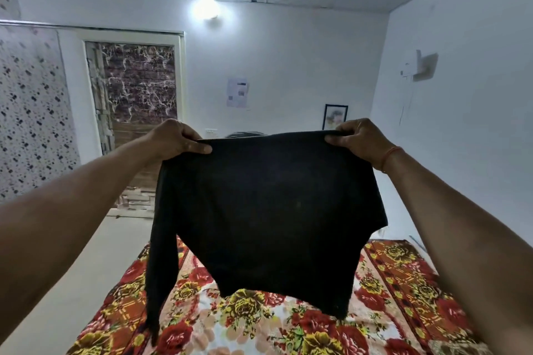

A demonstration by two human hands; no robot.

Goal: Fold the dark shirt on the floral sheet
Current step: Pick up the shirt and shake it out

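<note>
The dark shirt (268, 210) hangs in the air in front of me, spread flat and held by its top edge. My left hand (178, 140) pinches the top left corner and my right hand (357, 138) pinches the top right corner. One long sleeve dangles down on the left, its end reaching the floral sheet (259, 323). The other sleeve is hidden behind the body of the shirt. The sheet, red and yellow flowers on white, lies flat below the shirt.
Pale bare floor (95, 277) lies left of the sheet. A door with a marbled panel (138, 89) stands at the back left. White walls close the back and right side, with a small framed picture (334, 117) low on the back wall.
</note>
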